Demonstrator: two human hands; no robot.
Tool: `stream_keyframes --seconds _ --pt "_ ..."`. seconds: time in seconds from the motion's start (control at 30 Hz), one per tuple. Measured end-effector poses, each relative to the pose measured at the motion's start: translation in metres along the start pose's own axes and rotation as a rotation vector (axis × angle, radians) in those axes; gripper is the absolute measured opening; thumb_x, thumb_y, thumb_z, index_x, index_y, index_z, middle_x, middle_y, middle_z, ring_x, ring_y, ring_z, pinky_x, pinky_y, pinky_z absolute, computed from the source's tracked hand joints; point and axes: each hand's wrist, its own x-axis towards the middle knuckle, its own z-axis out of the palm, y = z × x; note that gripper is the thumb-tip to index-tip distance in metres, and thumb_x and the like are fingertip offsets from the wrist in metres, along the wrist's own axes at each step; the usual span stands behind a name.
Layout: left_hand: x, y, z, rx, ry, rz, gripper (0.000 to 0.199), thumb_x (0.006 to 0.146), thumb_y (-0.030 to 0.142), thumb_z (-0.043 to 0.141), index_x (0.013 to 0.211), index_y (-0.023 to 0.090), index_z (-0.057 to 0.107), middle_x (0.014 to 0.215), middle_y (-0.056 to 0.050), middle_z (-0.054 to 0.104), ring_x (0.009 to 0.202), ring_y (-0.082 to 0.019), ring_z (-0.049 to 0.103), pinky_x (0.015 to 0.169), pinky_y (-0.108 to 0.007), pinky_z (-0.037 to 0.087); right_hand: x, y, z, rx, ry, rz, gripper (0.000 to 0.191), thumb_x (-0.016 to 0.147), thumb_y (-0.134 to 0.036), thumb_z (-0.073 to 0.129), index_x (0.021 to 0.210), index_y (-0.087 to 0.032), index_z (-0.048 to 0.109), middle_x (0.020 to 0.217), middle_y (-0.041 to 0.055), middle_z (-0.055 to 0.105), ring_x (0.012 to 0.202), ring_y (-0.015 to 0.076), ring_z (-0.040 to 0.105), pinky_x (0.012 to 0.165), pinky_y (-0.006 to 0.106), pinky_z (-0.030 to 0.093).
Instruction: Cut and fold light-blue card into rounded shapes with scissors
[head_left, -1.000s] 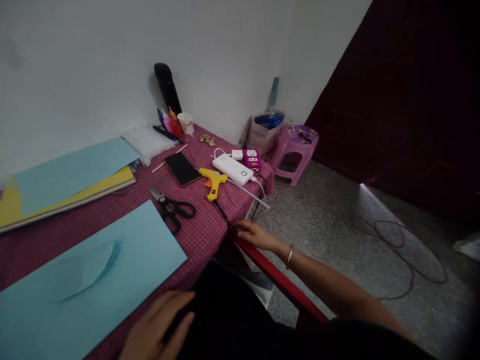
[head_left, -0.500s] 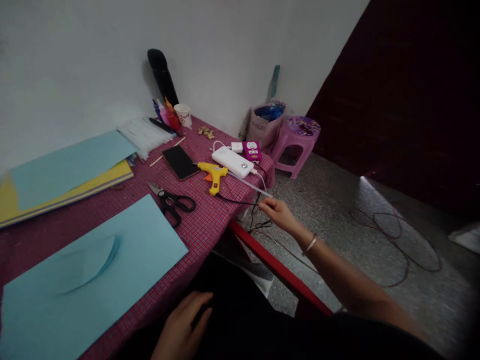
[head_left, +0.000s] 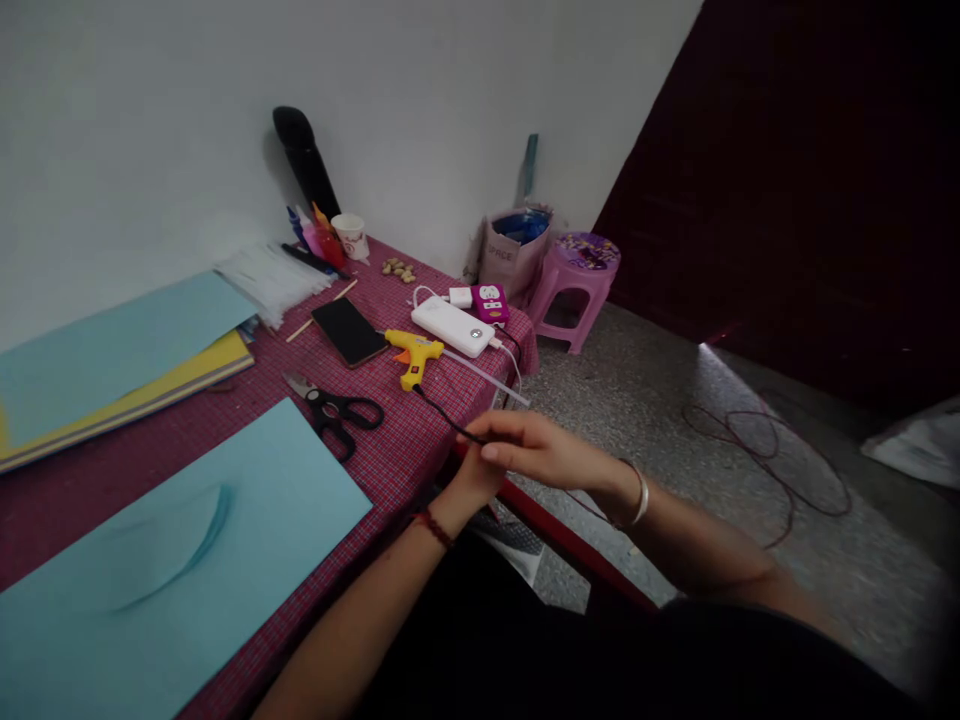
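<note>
A yellow hot glue gun (head_left: 413, 358) lies on its side on the table, a clear glue stick (head_left: 487, 378) jutting from its rear past the table edge. From its handle a black cord (head_left: 442, 410) runs to my right hand (head_left: 540, 450), whose thumb and fingers are closed on it just off the corner. My left hand (head_left: 480, 478) is right underneath, touching or nearly touching the right one. Its fingers are hidden, so what it holds does not show. Black-handled scissors (head_left: 335, 410) and a dark phone (head_left: 349, 330) lie to the left of the glue gun.
A white power bank (head_left: 452, 325) and a purple socket block (head_left: 491, 303) sit near the table corner. Blue sheets (head_left: 285, 500) cover the left side. Beyond stand a paper cup (head_left: 350, 236), a bag (head_left: 502, 255) and a pink stool (head_left: 574, 285). A red bar (head_left: 570, 545) runs below.
My left hand has risen from my lap to meet the right. My right hand has moved left and toward me with the cord. The view has shifted slightly.
</note>
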Motion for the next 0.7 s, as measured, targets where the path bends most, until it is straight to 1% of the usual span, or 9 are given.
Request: stream_keyframes --seconds 0.07,0.13,0.23,0.3,0.37,0.43,0.5,0.57,0.7 --pt "0.008 -0.001 0.000 -0.048 0.034 0.015 0.040 0.092 0.036 0.036 0.086 0.010 0.066 0.103 -0.008 0.069 0.098 -0.022 0.064 0.082 -0.032 0.051 -0.011 0.019 -0.008 -0.063 0.212 0.006 0.022 0.084 -0.037 0.060 0.091 -0.017 0.066 0.092 0.0045 0.064 0.087 0.0162 0.058 0.083 0.031 0.045" --pt "0.005 0.003 -0.004 -0.185 0.058 0.027 0.038 0.093 0.038 0.039 0.079 0.012 0.063 0.101 -0.010 0.070 0.093 -0.020 0.066 0.085 -0.034 0.051 -0.025 0.054 -0.013 0.026 0.465 0.182 0.035 0.084 -0.047 0.056 0.069 -0.016 0.061 0.070 0.0027 0.059 0.070 0.0145 0.055 0.073 0.030 0.046" --pt "-0.011 0.012 -0.005 -0.543 -0.028 -0.034 0.040 0.095 0.039 0.039 0.067 0.015 0.055 0.081 -0.009 0.071 0.076 -0.018 0.068 0.077 -0.036 0.054 -0.044 0.117 -0.007 0.516 0.265 0.590 0.052 0.085 -0.062 0.044 0.070 -0.015 0.060 0.067 0.0062 0.062 0.061 0.0161 0.057 0.062 0.031 0.048" --pt "-0.026 0.017 -0.001 -0.729 -0.170 -0.123 0.043 0.095 0.040 0.036 0.063 0.017 0.051 0.058 -0.005 0.065 0.055 -0.017 0.064 0.061 -0.033 0.053 -0.051 0.153 0.002 0.787 0.275 0.633 0.054 0.088 -0.063 0.037 0.082 -0.015 0.062 0.076 0.0092 0.065 0.070 0.0194 0.062 0.067 0.034 0.051" --pt "-0.045 0.021 0.000 -0.798 -0.292 -0.205 0.045 0.096 0.041 0.034 0.061 0.017 0.051 0.043 -0.001 0.054 0.039 -0.014 0.054 0.046 -0.027 0.045 -0.054 0.180 0.004 0.855 0.562 0.582 0.040 0.091 -0.051 0.040 0.083 -0.018 0.061 0.080 0.0075 0.066 0.076 0.0189 0.064 0.071 0.033 0.053" --pt "-0.068 0.026 -0.007 -0.782 -0.283 -0.264 0.045 0.094 0.040 0.041 0.057 0.016 0.051 0.039 0.003 0.043 0.034 -0.009 0.042 0.040 -0.021 0.034 -0.055 0.202 -0.005 0.774 0.782 0.606 0.025 0.092 -0.033 0.046 0.074 -0.020 0.058 0.069 0.0029 0.061 0.068 0.0164 0.062 0.067 0.030 0.055" --pt "-0.090 0.036 -0.024 -0.710 -0.081 -0.291 0.044 0.090 0.038 0.053 0.053 0.014 0.048 0.044 0.003 0.041 0.039 -0.005 0.036 0.040 -0.017 0.026 -0.059 0.220 -0.021 0.705 0.835 0.640 0.021 0.093 -0.027 0.047 0.079 -0.019 0.060 0.072 0.0026 0.061 0.068 0.0157 0.062 0.065 0.030 0.055" --pt "-0.106 0.052 -0.047 -0.772 0.200 -0.229 0.045 0.085 0.041 0.059 0.051 0.015 0.045 0.043 0.005 0.034 0.042 -0.006 0.033 0.042 -0.017 0.027 -0.068 0.235 -0.039 0.638 0.860 0.663 0.019 0.093 -0.030 0.051 0.100 -0.016 0.061 0.096 0.0060 0.064 0.083 0.0175 0.063 0.072 0.035 0.055" --pt "-0.113 0.075 -0.088 -0.924 0.615 -0.057 0.034 0.086 0.033 0.058 0.060 0.018 0.044 0.046 0.006 0.030 0.043 -0.008 0.027 0.043 -0.018 0.031 -0.094 0.251 -0.066 0.484 0.898 0.606 0.035 0.091 -0.034 0.056 0.121 -0.017 0.054 0.121 0.0098 0.057 0.101 0.0220 0.059 0.083 0.043 0.053"
